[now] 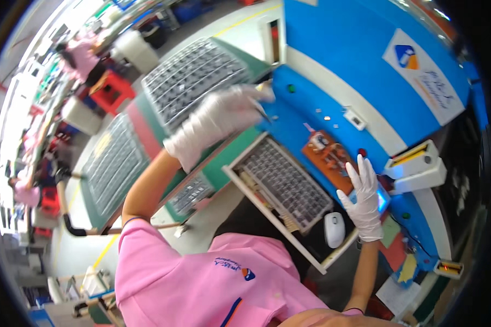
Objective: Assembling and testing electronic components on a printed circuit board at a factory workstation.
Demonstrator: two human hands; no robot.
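Observation:
My left hand [223, 114], in a white glove, is raised over the near right side of a clear plastic tray [193, 73] with rows of small dark compartments. Motion blurs its fingers, which point right toward the blue bench. A thin dark shape shows by the fingertips, too smeared to name. My right hand [363, 204], also gloved in white, is held up with fingers spread and nothing in them. It is just right of an orange fixture [330, 158] carrying small metal parts. Beside its palm, a small device with a lit blue screen [383, 200] is partly covered.
In front of me, a pulled-out white-edged drawer [273, 210] holds a keyboard [286, 182] and a white mouse [334, 230]. A second clear tray [114, 163] lies to the left on a green surface. White boxes [417, 168] stand at right. Other people in pink sit at far left.

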